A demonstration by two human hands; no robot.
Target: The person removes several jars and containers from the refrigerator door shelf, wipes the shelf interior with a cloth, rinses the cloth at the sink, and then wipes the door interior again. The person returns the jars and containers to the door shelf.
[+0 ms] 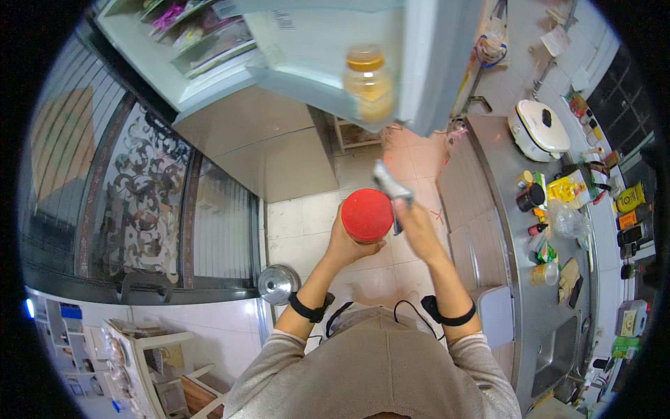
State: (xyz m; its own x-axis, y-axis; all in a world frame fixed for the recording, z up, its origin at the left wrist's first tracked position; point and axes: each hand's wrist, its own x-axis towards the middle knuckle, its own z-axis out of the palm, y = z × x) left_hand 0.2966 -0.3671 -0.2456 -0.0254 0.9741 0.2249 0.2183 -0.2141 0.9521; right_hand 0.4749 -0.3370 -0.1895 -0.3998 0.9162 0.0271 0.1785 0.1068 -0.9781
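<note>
My left hand [343,249] is wrapped around a jar with a wide red lid [367,214], held upright in front of my body. The lid hides most of the jar's sides. In my right hand [416,225] is a grey-and-white piece of cloth or packet [391,184], blurred, close to the lid's right edge. Beyond my hands a refrigerator door [309,47] stands open. A clear jar with a yellow lid and yellowish contents [368,86] sits in its door shelf.
The open refrigerator compartment [191,97] holds bagged items. On the right, a steel counter [494,141] bears a white electric cooker [539,131], jars, bags and a sink [557,361]. Near my left arm stands a round metal pot or lid [278,284] beside a sliding glass door [141,199].
</note>
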